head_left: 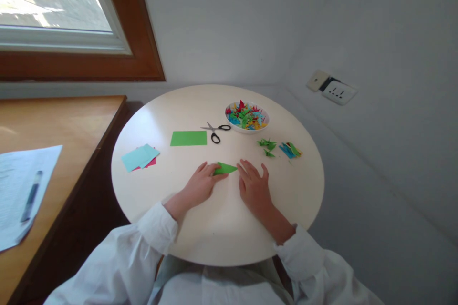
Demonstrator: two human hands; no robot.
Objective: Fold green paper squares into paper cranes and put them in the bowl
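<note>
A green piece of paper (226, 168), folded to a narrow point, lies on the round white table. My left hand (202, 181) grips its wider end, thumb in front and fingers behind, hiding that part. The point faces right, toward my right hand (255, 187). That hand rests with its fingers stretched out and apart, the index fingertip at or very near the paper's tip; I cannot tell whether they touch. Farther back lie a flat green paper rectangle (188, 138) and black-handled scissors (215, 130) with spread blades.
A white bowl (246, 129) of colourful folded paper cranes stands at the back. Small green cranes (267, 145) and a pile of coloured strips (289, 150) lie at the right. Light-blue and red sheets (141, 157) are at the left. A wooden desk (89, 114) adjoins.
</note>
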